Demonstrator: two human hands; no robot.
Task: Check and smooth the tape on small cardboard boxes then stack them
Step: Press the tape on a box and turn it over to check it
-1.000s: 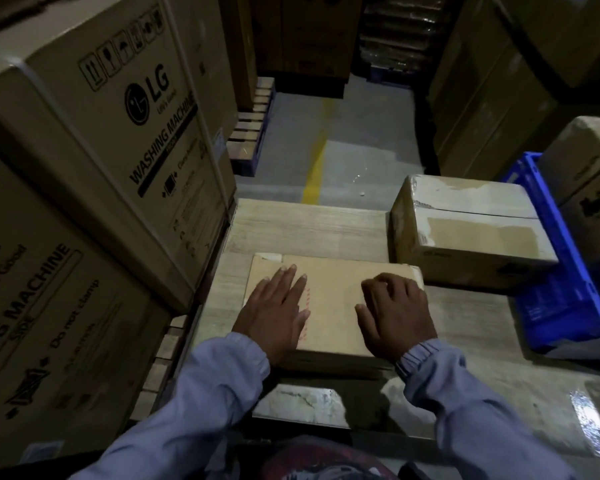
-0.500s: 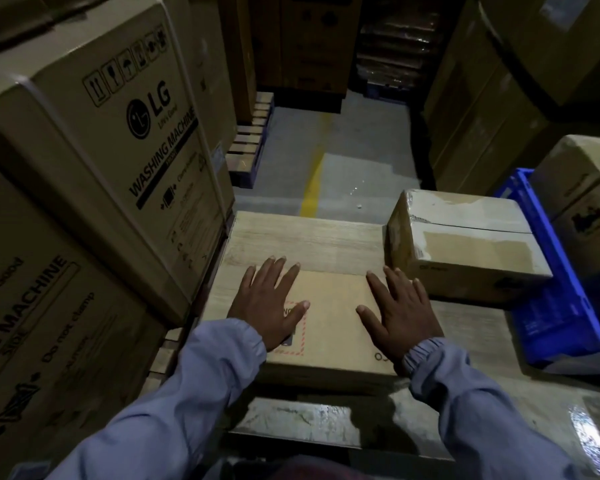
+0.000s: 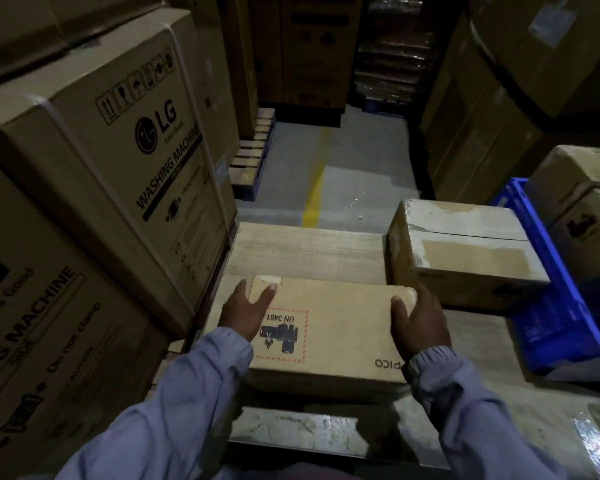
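cardboard box (image 3: 340, 327) labelled "un 3481", "pico".

A warehouse: tall stacks of LG washing machine cartons (image 3: 129, 161) rise left of the grip, a concrete aisle with a yellow floor line (image 3: 314, 199) runs ahead, wooden pallets (image 3: 253, 150) beside it, a blue crate (image 3: 548, 306) right.
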